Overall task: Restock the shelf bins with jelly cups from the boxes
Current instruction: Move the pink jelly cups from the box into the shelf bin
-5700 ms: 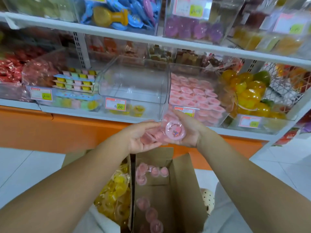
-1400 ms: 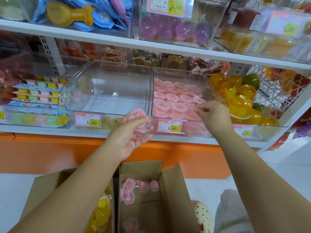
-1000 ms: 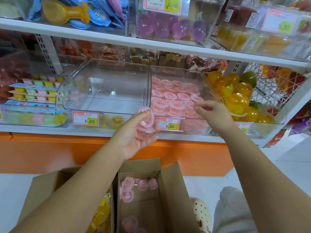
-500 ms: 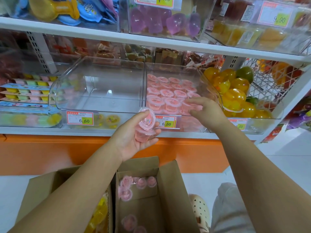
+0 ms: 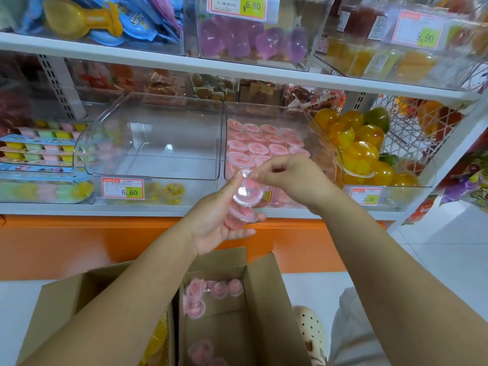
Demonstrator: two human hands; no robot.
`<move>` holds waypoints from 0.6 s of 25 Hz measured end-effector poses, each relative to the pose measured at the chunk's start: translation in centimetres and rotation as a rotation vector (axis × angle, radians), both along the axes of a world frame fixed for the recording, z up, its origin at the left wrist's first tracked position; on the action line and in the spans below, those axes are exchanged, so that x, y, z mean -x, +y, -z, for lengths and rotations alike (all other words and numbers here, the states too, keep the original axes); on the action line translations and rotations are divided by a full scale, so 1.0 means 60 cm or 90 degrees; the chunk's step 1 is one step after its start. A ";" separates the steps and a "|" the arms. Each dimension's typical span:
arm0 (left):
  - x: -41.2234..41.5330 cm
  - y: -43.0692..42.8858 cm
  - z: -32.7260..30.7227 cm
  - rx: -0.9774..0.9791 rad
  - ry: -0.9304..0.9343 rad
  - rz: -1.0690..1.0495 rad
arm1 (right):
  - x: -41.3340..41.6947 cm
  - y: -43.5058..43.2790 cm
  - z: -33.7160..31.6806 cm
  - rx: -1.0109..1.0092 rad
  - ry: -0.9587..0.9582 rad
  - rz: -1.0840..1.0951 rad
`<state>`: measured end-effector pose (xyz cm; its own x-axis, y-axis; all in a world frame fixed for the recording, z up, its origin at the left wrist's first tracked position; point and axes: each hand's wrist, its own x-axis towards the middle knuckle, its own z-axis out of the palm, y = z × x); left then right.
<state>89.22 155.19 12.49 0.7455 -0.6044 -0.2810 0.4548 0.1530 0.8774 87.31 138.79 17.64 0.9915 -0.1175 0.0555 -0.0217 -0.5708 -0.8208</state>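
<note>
The left hand (image 5: 219, 220) grips a short stack of pink jelly cups (image 5: 239, 215) just in front of the shelf edge (image 5: 132, 208). The right hand (image 5: 293, 180) pinches the top cup (image 5: 247, 191) by its rim. Directly behind the hands, an open-topped clear bin (image 5: 326, 143) holds rows of matching cups, with the upper shelf (image 5: 158, 58) overhead. A second clear bin (image 5: 163, 165) sits to its left and orange jellies (image 5: 361, 151) to its right. Below the hands, a cardboard box (image 5: 266, 299) holds more cups (image 5: 211, 289), which are blurred. The left hand covers part of the stack, so the count is unclear.
</note>
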 end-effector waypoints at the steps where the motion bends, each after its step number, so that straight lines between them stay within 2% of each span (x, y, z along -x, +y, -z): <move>1: -0.001 0.000 -0.002 0.014 0.007 -0.001 | -0.002 -0.016 -0.006 -0.045 -0.019 0.068; 4: -0.007 0.005 -0.002 0.063 0.043 -0.029 | -0.005 -0.098 -0.019 -0.189 -0.085 0.355; 6: -0.012 0.009 0.003 0.082 0.065 -0.042 | -0.007 -0.146 -0.004 -0.248 -0.049 0.452; 9: -0.018 0.011 0.010 0.085 0.084 -0.050 | -0.017 -0.169 0.037 -0.354 0.037 0.467; 15: -0.024 0.012 0.021 0.099 0.100 -0.057 | -0.035 -0.170 0.060 -0.429 0.040 0.452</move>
<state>90.64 155.88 11.24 0.7529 -0.5823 -0.3068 0.5623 0.3267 0.7597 89.41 128.60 14.03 0.6772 -0.6754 -0.2921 -0.2334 0.1794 -0.9557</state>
